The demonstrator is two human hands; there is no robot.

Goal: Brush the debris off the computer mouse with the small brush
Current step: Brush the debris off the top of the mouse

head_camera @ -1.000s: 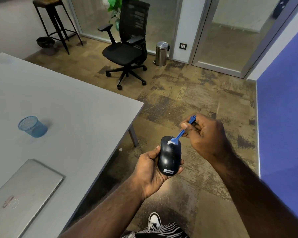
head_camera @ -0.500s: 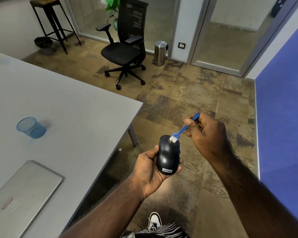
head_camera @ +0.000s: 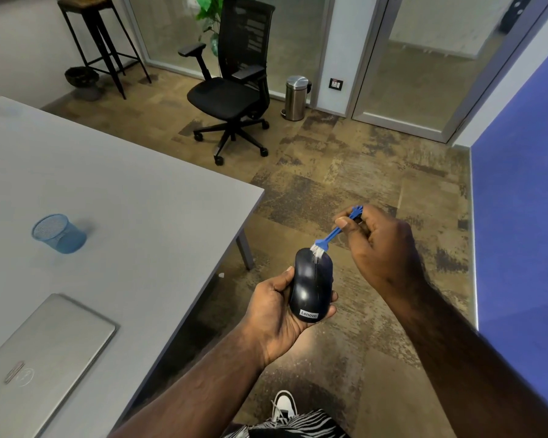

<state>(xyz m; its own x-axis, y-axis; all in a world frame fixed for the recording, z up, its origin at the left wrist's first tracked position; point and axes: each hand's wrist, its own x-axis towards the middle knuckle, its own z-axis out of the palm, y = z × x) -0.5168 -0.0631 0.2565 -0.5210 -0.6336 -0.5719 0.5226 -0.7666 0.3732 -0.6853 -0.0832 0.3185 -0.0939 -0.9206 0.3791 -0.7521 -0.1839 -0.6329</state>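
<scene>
My left hand (head_camera: pixel 274 314) cradles a black computer mouse (head_camera: pixel 311 284) with a Lenovo label at its near end, held in the air off the table's right edge. My right hand (head_camera: pixel 382 245) pinches a small blue brush (head_camera: pixel 332 233) by its handle. The brush's white bristles rest on the far end of the mouse, by the scroll wheel. No debris is visible on the mouse.
A grey table (head_camera: pixel 124 197) lies to the left, bearing a blue mesh cup (head_camera: pixel 59 233) and a shut silver laptop (head_camera: pixel 41 352). A black office chair (head_camera: pixel 234 86), a steel bin (head_camera: pixel 296 98) and a tall stool (head_camera: pixel 98 42) stand beyond. A blue wall (head_camera: pixel 525 216) runs along the right.
The brush's bristles have slid a little from the mouse's middle top toward its far end. Both hands stay in nearly the same place.
</scene>
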